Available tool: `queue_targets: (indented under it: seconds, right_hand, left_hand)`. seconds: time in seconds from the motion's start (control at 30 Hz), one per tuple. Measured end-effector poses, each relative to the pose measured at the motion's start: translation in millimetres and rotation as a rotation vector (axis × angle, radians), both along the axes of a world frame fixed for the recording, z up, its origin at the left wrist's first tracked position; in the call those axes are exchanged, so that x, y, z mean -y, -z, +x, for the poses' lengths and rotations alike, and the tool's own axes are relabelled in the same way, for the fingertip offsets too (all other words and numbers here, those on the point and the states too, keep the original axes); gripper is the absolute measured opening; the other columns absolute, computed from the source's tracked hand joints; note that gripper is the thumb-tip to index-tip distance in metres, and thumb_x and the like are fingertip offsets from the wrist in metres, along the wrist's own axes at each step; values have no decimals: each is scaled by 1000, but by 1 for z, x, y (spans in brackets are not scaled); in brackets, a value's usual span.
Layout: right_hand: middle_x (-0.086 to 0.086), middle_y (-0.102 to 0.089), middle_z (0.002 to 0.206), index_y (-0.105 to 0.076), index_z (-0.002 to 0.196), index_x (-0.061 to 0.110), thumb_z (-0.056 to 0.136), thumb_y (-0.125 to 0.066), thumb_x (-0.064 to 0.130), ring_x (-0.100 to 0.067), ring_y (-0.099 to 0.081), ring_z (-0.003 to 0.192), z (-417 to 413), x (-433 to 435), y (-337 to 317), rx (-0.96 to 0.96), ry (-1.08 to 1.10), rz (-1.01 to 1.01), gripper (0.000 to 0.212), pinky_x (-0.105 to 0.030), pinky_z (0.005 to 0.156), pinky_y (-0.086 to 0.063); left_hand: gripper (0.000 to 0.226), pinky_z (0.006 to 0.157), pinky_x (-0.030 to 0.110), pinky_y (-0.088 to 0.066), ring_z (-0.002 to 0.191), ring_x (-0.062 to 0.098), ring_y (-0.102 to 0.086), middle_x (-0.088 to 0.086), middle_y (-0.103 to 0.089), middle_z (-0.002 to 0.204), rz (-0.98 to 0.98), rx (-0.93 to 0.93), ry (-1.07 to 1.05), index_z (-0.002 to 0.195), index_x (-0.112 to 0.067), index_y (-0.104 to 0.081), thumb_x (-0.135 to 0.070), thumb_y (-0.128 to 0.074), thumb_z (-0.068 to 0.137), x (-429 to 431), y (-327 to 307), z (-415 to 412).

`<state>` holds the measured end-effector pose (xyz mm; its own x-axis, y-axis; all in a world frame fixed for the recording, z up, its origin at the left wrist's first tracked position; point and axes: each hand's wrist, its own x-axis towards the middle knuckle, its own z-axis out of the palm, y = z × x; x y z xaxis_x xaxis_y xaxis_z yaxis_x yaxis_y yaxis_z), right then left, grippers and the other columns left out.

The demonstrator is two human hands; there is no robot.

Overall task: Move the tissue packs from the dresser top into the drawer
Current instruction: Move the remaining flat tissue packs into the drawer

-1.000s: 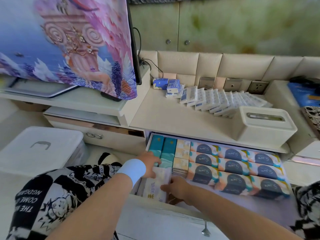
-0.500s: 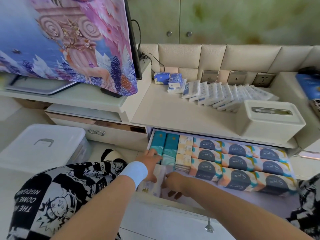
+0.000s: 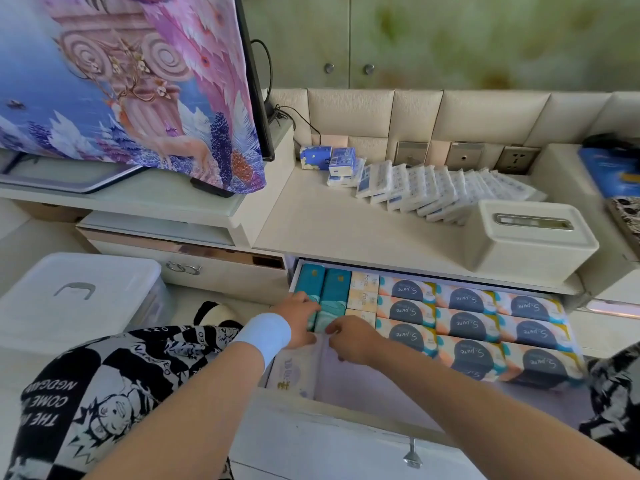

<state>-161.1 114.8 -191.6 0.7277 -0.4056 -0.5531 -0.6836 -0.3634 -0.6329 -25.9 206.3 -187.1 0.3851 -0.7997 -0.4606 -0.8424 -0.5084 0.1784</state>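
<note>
Tissue pack (image 3: 298, 367) lies flat in drawer (image 3: 381, 386) front-left gap, likely being squared against teal packs (image 3: 334, 291): right hand (image 3: 356, 339) grip pinching its edge, left hand (image 3: 296, 320) grip can't tell.

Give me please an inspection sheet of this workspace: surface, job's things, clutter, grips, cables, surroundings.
Surface: dresser top, cream and smooth.
Job's things: tissue packs leaning in a row at its back; drawer open, nearly full of packs; white pack at its front left.
Clutter: tissue box on the dresser top's right.
Grips: right hand pinches the white pack's top edge; left hand beside it, hold unclear.
Cables: black cable behind the screen.
Surroundings: covered screen; lidded white bin at left.
</note>
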Motion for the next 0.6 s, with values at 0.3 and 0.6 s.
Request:
queue_targets:
  seconds: [0.3, 0.6]
  right_hand:
    - [2, -62, 107, -62, 123, 23, 93, -46, 16, -15, -61, 84, 23, 122, -68, 220, 204, -297, 35, -26, 67, -50]
    - [-8, -40, 143, -47, 139, 24, 96, -51, 24, -28, -48, 122, 63, 243, -83, 69, 208, -646, 44, -35, 92, -45]
  left_hand:
    - [56, 101, 38, -44, 120, 22, -51, -1, -45, 140, -245, -50, -93, 144, -28, -39, -36, -59, 92, 109, -83, 26]
    - [63, 108, 43, -38, 136, 26, -37, 4, -34, 151, -312, -6, -136, 150, -26, -33, -35, -58, 93, 207, -76, 78]
